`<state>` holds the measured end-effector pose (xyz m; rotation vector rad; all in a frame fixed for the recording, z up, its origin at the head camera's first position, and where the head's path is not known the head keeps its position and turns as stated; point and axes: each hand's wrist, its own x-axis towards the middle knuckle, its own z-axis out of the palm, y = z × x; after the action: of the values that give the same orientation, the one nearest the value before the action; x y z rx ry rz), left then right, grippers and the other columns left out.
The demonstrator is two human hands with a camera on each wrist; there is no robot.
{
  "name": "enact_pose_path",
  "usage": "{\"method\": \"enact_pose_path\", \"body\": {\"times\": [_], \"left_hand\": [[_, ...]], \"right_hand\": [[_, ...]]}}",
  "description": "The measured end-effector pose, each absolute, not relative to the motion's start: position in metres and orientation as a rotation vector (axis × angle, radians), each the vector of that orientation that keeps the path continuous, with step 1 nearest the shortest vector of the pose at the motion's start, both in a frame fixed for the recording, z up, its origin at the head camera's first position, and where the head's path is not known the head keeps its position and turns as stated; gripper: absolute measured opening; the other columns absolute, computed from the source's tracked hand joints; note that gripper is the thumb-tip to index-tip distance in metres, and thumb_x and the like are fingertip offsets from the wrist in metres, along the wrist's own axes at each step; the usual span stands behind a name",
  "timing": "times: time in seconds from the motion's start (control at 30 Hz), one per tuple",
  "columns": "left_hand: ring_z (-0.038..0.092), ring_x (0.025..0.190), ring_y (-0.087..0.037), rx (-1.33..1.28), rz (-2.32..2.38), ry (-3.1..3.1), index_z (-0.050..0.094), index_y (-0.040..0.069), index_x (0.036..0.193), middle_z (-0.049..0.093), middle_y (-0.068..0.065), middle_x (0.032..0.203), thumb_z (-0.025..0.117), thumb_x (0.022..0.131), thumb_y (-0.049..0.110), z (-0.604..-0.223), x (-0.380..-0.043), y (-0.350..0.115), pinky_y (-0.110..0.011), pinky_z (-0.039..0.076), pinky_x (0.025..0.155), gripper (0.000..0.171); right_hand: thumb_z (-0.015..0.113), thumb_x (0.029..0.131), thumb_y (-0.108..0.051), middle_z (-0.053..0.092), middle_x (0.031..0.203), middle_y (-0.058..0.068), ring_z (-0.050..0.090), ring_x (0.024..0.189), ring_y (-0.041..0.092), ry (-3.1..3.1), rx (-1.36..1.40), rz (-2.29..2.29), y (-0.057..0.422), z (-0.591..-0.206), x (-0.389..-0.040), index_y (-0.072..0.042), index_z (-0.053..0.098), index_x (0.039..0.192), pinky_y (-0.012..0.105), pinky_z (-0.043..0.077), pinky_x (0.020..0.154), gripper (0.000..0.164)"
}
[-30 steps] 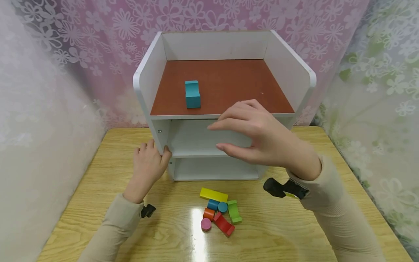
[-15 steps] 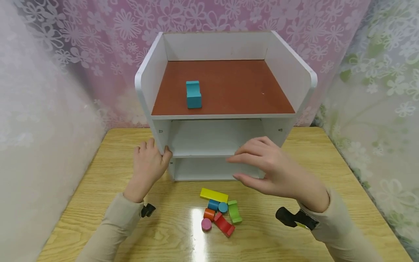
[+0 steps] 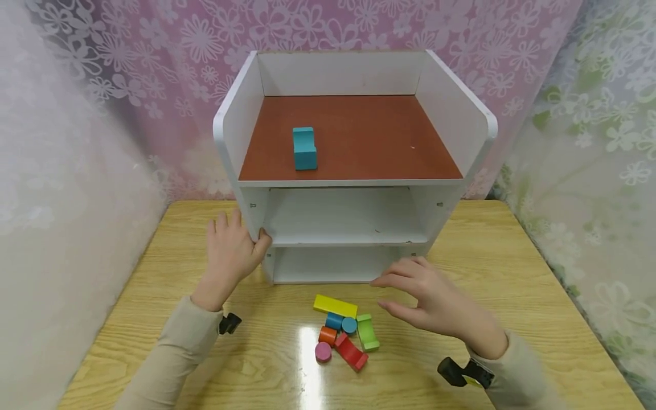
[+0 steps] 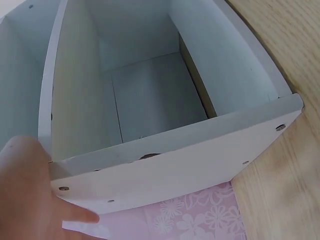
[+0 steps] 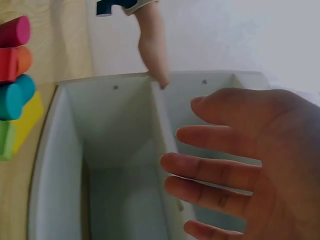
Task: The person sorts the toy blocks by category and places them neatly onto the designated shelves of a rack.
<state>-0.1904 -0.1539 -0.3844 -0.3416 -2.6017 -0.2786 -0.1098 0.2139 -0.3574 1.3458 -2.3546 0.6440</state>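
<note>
My left hand (image 3: 228, 250) holds the left side panel of a white shelf unit (image 3: 353, 183), its thumb over the front edge and its fingers along the outside. Nothing is in my right hand (image 3: 425, 296), which hovers near the unit's lower right front with spread, slightly bent fingers. Left of it on the table lie a yellow block (image 3: 335, 306), a green notched block (image 3: 368, 332), a red curved block (image 3: 351, 352), two blue cylinders (image 3: 334, 320), an orange cylinder (image 3: 328, 335) and a pink cylinder (image 3: 323, 352). A teal notched block (image 3: 304, 149) stands on the brown top.
The wooden table (image 3: 512, 273) carries the unit, which has two open compartments below its walled top. A pink floral curtain (image 3: 338, 25) hangs behind it, with pale floral curtains on both sides. A camera (image 3: 463, 373) is strapped to my right wrist.
From in front of the brown top, my right hand has come down to just above the table near the blocks. My left hand stays at the panel, its fingers a little straighter. The blocks have not moved.
</note>
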Motion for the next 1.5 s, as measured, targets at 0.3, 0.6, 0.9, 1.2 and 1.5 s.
{"method": "enact_pose_path", "body": {"times": [0.3, 0.6, 0.9, 1.2, 1.5], "left_hand": [[0.017, 0.142, -0.054, -0.350, -0.304, -2.760, 0.016, 0.006, 0.159, 0.024, -0.028, 0.157, 0.032, 0.095, 0.036, -0.379, -0.189, -0.155, -0.065, 0.015, 0.112, 0.072], [0.014, 0.144, -0.053, -0.349, -0.338, -2.749, 0.012, 0.006, 0.159, 0.020, -0.027, 0.159, 0.033, 0.096, 0.036, -0.381, -0.190, -0.154, -0.066, 0.014, 0.112, 0.073], [0.021, 0.141, -0.055, -0.350, -0.320, -2.724, 0.019, 0.009, 0.159, 0.026, -0.021, 0.158, 0.037, 0.093, 0.038, -0.378, -0.194, -0.156, -0.069, 0.019, 0.108, 0.074], [0.011, 0.144, -0.054, -0.327, -0.386, -2.780, 0.010, 0.010, 0.160, 0.020, -0.020, 0.160, 0.037, 0.096, 0.039, -0.376, -0.195, -0.156, -0.070, 0.012, 0.109, 0.076], [0.004, 0.145, -0.053, -0.309, -0.386, -2.825, 0.007, 0.008, 0.160, 0.014, -0.022, 0.161, 0.035, 0.099, 0.040, -0.375, -0.193, -0.154, -0.069, 0.009, 0.110, 0.075]], "right_hand": [[0.075, 0.087, -0.038, 0.064, 0.113, -0.006, 0.058, 0.106, 0.014, -2.636, 1.248, 0.577, 0.224, -0.399, -0.106, -0.016, 0.068, 0.123, 0.046, 0.045, 0.087, 0.042], [0.083, 0.077, -0.043, 0.058, 0.126, 0.000, 0.054, 0.118, 0.023, -2.925, 1.197, 0.640, 0.221, -0.427, -0.108, -0.014, 0.061, 0.133, 0.061, 0.037, 0.098, 0.067], [0.089, 0.068, -0.038, 0.058, 0.128, -0.001, 0.053, 0.120, 0.025, -3.053, 1.164, 0.671, 0.213, -0.441, -0.106, -0.018, 0.061, 0.134, 0.062, 0.035, 0.100, 0.075], [0.090, 0.065, -0.041, 0.059, 0.125, -0.003, 0.053, 0.116, 0.024, -3.058, 1.178, 0.678, 0.208, -0.450, -0.104, -0.018, 0.061, 0.132, 0.061, 0.035, 0.099, 0.077], [0.089, 0.066, -0.039, 0.060, 0.122, -0.002, 0.054, 0.117, 0.028, -3.058, 1.167, 0.637, 0.204, -0.455, -0.103, -0.016, 0.063, 0.130, 0.063, 0.037, 0.099, 0.073]]}}
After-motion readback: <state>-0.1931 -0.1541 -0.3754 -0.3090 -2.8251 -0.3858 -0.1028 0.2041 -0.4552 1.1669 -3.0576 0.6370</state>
